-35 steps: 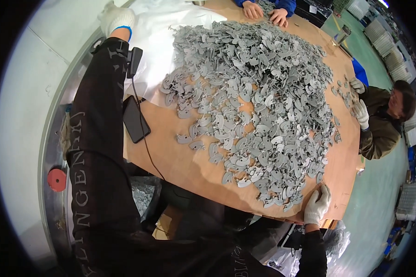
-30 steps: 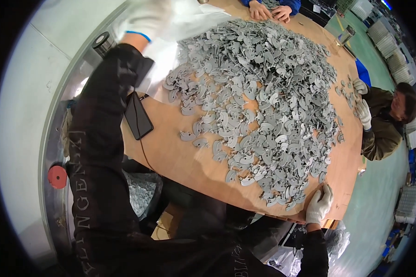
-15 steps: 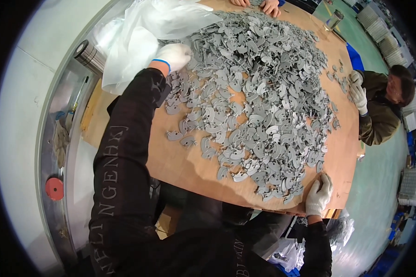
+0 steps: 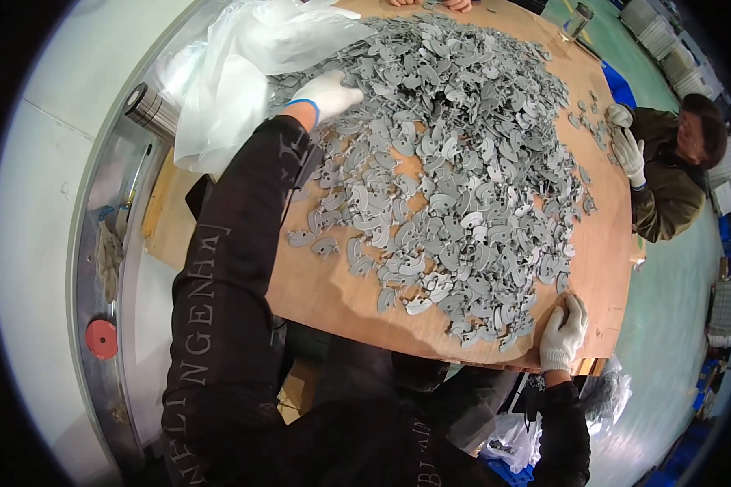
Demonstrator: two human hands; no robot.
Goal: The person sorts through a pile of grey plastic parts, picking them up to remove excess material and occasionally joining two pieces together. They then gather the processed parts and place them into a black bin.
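A broad heap of small grey curved parts (image 4: 463, 174) covers much of the wooden tabletop (image 4: 317, 280). My left hand (image 4: 330, 92), in a white glove with a blue cuff edge, is at the heap's left side, among the parts. Its fingertips point down and are hidden, so whether it holds a part does not show. At the near right corner of the table lies my right hand (image 4: 564, 331), also in a white glove. Its fingers stretch forward over the wood, thumb apart, with nothing in them, just beside the nearest parts.
A clear plastic bag (image 4: 227, 105) lies against the heap at the left, beside a metal flask (image 4: 150, 109). A gloved co-worker (image 4: 666, 166) works at the right edge with a few loose parts. Another person's hands (image 4: 455, 4) show at the far edge. A glass bottle (image 4: 577, 22) stands far right.
My left hand has shifted right and slightly forward over the parts. The right hand stays at the table corner. The co-worker's hands at the right have moved apart.
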